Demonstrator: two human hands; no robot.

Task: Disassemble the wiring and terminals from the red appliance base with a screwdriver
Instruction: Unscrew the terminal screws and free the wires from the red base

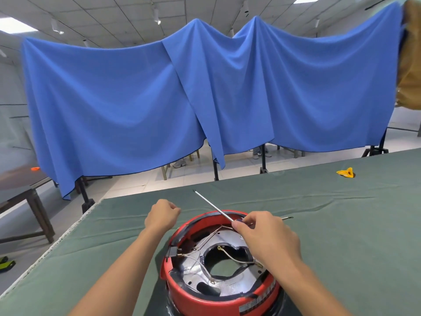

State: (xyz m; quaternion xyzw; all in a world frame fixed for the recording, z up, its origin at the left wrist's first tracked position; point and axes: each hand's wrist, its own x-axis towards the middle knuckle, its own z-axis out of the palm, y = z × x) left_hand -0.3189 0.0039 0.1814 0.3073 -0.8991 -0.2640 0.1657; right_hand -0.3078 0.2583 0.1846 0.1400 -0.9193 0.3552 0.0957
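Note:
The red appliance base [211, 299] lies upside down on the green cloth at the bottom centre, its metal plate and pale wires [232, 255] with ring terminals exposed. My right hand [266, 238] hovers over its far right rim and grips the screwdriver [214, 207], whose thin metal shaft points up and to the left, away from the base. My left hand [163, 215] is closed into a fist just beyond the base's left rim, with nothing visible in it. One wire end with a terminal [288, 217] lies on the cloth to the right of my right hand.
The green cloth-covered table [341, 224] extends far right and back; its left edge runs diagonally at lower left. A yellow scrap [346, 172] lies at the far right. Blue curtains [205, 87] hang on stands behind. A dark table [20, 185] stands at left.

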